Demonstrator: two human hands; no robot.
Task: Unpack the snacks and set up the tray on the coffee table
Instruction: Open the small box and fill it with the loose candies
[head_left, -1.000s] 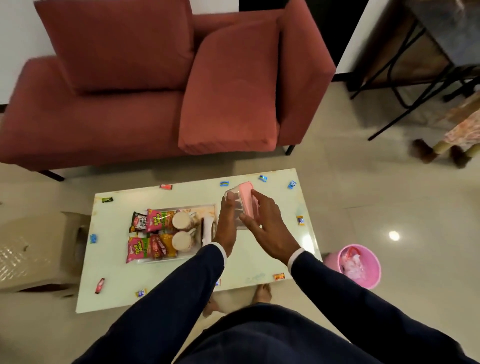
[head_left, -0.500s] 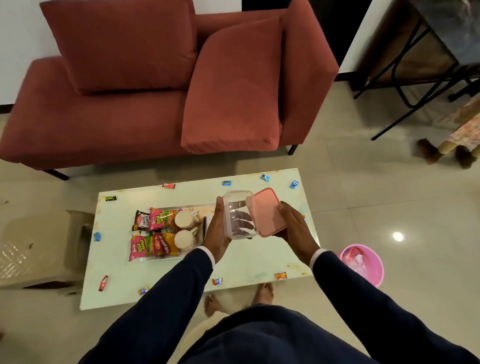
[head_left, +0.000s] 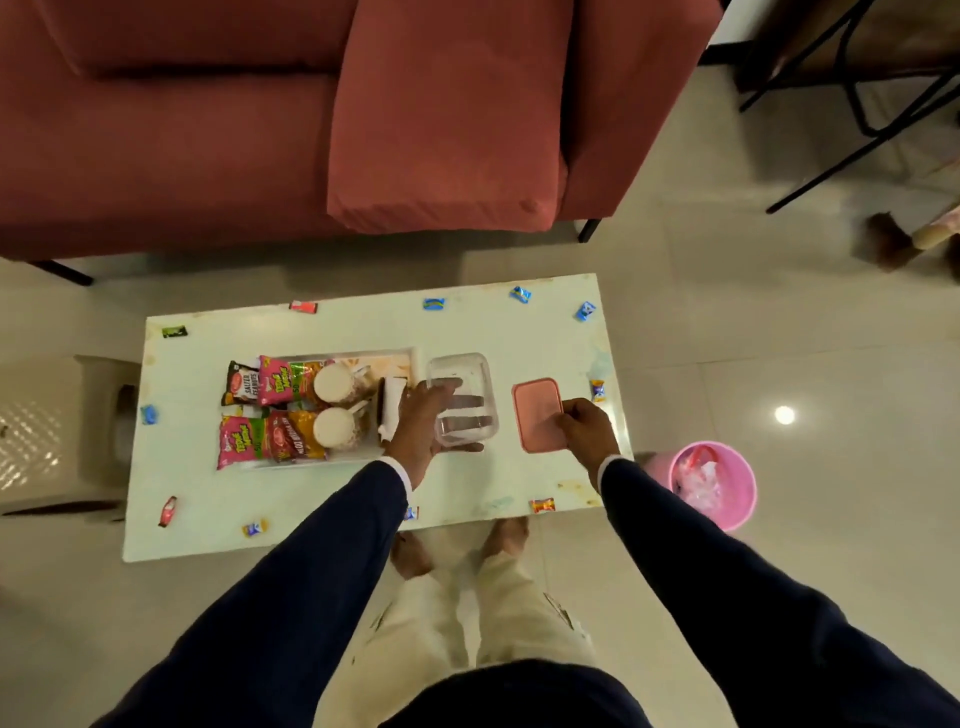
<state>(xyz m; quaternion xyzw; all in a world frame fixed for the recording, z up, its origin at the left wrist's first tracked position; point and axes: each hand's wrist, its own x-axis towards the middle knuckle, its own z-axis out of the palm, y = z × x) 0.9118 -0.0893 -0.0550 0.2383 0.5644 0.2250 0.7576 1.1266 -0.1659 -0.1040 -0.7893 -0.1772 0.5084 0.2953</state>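
Head view: you look straight down past your dark sleeves at a pale coffee table (head_left: 332, 499), your bare feet at its near edge.
Left hand: your left hand (head_left: 423, 421) cups the clear container (head_left: 462, 397), fingers curled beneath it and seen through its walls, thumb at its near side.
Right hand: your right hand (head_left: 584, 428) pinches the near right edge of the pink lid (head_left: 537, 413), which lies flat on the table just right of the container, not touching it.
Tray: the tray (head_left: 400, 358) sits just left of the container, holding snack packets (head_left: 260, 410) and two round white-topped cups (head_left: 335, 405).
Table edges: small wrapped sweets (head_left: 434, 304) are scattered around the rim.
Floor, right: a pink bin (head_left: 714, 480) stands beside the table.
Far side: a red sofa (head_left: 208, 130) runs behind the table.
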